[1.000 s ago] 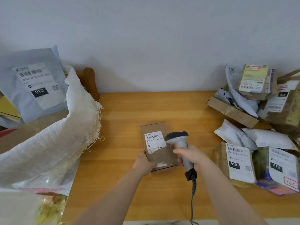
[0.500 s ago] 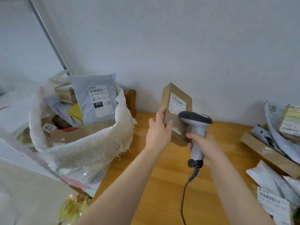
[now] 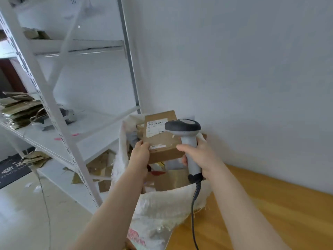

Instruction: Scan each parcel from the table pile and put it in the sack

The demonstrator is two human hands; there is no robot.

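Parcel [image 3: 163, 141] in the air, a brown cardboard box, held right over the open mouth of the sack [image 3: 158, 210]! The left hand [image 3: 139, 154] grips it at the near left corner, fingers closed over the edge. A white label [image 3: 156, 126] faces up on the far part of the lid with its barcode plain to see, and a smaller strip sits near the front edge.

The right hand [image 3: 201, 156] is wrapped round the grey handle of the scanner [image 3: 187, 134], one finger reaching left across the front of the handle. The scanner's dark head sits just above the parcel's right side and covers that corner. Its coiled black cable [image 3: 193, 210] drops from the base of the handle, down across the sack's near rim.

The sack is white woven cloth with a frayed rim, standing at the left end of the wooden tabletop [image 3: 270, 204]. Other cardboard boxes [image 3: 171, 179] and packets lie inside it, beneath the held one. Whether the parcel touches any of them cannot be told.

Left of the sack stands a white metal shelving rack [image 3: 54, 109], with flattened cardboard [image 3: 18, 109] stacked on its middle shelf and more scraps lower down. A dark mat [image 3: 10, 170] lies on the pale floor at the left. A plain white wall [image 3: 243, 69] stands behind it all.
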